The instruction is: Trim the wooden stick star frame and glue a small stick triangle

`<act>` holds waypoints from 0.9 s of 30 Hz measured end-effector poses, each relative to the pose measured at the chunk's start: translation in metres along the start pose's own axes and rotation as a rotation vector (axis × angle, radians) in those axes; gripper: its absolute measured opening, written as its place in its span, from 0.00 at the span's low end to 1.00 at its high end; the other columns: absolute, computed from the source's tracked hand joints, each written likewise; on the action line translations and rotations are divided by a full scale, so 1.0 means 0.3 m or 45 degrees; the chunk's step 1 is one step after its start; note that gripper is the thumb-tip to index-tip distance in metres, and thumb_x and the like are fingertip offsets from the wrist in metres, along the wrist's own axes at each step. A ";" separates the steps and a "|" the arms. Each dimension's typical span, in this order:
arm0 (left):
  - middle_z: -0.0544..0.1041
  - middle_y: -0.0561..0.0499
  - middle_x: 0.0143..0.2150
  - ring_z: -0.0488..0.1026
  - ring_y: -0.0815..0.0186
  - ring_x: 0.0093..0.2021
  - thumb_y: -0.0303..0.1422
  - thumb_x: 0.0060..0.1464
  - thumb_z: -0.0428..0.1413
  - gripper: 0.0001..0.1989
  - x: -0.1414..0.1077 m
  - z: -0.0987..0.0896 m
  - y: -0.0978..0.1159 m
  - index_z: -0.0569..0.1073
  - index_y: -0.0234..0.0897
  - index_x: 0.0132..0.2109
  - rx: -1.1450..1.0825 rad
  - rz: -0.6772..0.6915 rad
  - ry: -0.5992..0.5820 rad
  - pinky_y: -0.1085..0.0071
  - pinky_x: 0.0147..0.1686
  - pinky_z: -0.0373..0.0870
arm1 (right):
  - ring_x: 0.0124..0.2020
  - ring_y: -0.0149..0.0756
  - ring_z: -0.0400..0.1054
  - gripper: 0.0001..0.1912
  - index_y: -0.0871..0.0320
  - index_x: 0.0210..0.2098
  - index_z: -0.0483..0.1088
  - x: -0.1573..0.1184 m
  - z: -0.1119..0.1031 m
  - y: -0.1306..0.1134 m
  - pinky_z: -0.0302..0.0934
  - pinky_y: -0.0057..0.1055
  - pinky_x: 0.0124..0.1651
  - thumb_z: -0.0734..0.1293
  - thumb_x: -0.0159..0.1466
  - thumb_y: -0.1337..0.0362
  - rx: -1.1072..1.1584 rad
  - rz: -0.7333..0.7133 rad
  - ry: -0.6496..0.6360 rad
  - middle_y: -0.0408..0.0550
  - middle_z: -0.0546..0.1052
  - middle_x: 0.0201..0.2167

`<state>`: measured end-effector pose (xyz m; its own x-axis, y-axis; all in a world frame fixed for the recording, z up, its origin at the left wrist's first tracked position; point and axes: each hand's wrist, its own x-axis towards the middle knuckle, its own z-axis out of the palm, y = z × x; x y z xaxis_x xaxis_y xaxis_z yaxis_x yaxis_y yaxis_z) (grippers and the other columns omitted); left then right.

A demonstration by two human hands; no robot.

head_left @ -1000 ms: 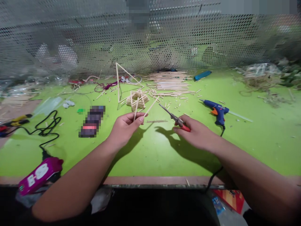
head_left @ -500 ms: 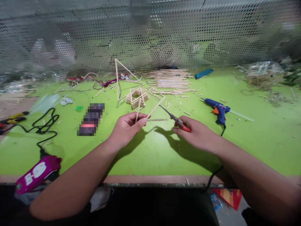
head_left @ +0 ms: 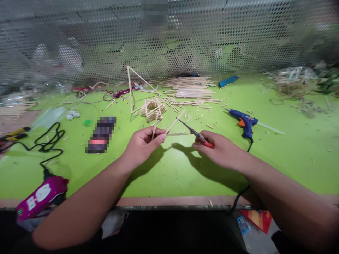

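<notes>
My left hand (head_left: 145, 144) is closed, with thumb and fingers pinching thin wooden sticks. One stick (head_left: 174, 122) slants up to the right, and another (head_left: 155, 123) stands nearly upright from the same grip. My right hand (head_left: 214, 146) is wrapped round scissors (head_left: 196, 134) with red handles and long dark blades. The blade tips meet the slanting stick in view; whether they touch it I cannot tell. Just beyond my left hand sits a stacked star-shaped frame (head_left: 153, 110) of sticks. A larger triangular stick frame (head_left: 130, 90) stands behind it.
A pile of sticks (head_left: 189, 88) lies at the back, with cut bits around it. To the right rests a blue glue gun (head_left: 246, 121) with its cord. A blurred phone-like object (head_left: 100, 135), a purple device (head_left: 42, 197) and pliers (head_left: 16, 134) lie left. Perforated metal (head_left: 185, 38) rises behind.
The view has shifted slightly. The scissor tips are a little farther left along the slanting stick. Both hands keep their grips.
</notes>
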<state>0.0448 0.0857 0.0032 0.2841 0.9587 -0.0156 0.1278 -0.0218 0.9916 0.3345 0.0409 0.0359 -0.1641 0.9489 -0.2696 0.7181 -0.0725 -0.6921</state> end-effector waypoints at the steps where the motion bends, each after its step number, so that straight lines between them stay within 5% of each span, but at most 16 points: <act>1: 0.87 0.46 0.41 0.74 0.68 0.33 0.48 0.60 0.72 0.18 0.000 0.001 0.003 0.89 0.40 0.48 0.002 0.006 -0.002 0.72 0.33 0.70 | 0.33 0.40 0.69 0.15 0.51 0.34 0.67 -0.001 0.000 0.000 0.60 0.37 0.37 0.67 0.70 0.49 0.003 -0.001 -0.002 0.43 0.75 0.29; 7: 0.87 0.46 0.41 0.78 0.66 0.36 0.44 0.60 0.72 0.15 -0.001 0.007 0.023 0.88 0.38 0.47 0.036 0.041 0.007 0.70 0.37 0.75 | 0.31 0.38 0.67 0.14 0.51 0.33 0.67 -0.002 0.008 -0.003 0.59 0.36 0.36 0.67 0.70 0.50 -0.004 -0.017 0.021 0.41 0.74 0.28; 22: 0.85 0.49 0.35 0.74 0.67 0.29 0.42 0.63 0.67 0.12 -0.016 0.013 0.070 0.88 0.39 0.47 0.208 0.066 -0.015 0.71 0.29 0.70 | 0.26 0.37 0.59 0.15 0.50 0.26 0.61 0.000 0.019 -0.003 0.51 0.37 0.31 0.68 0.66 0.57 -0.102 -0.020 0.135 0.40 0.70 0.22; 27: 0.88 0.48 0.37 0.79 0.63 0.34 0.41 0.62 0.67 0.10 -0.018 0.013 0.077 0.89 0.41 0.44 0.322 0.147 0.039 0.67 0.36 0.75 | 0.27 0.37 0.60 0.14 0.51 0.26 0.63 0.003 0.022 -0.011 0.53 0.36 0.32 0.68 0.65 0.58 -0.072 0.016 0.123 0.40 0.69 0.22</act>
<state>0.0499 0.0790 0.0257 0.2820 0.9538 0.1035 0.3305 -0.1978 0.9229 0.3275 0.0399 0.0334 -0.0905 0.9734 -0.2104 0.7572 -0.0700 -0.6495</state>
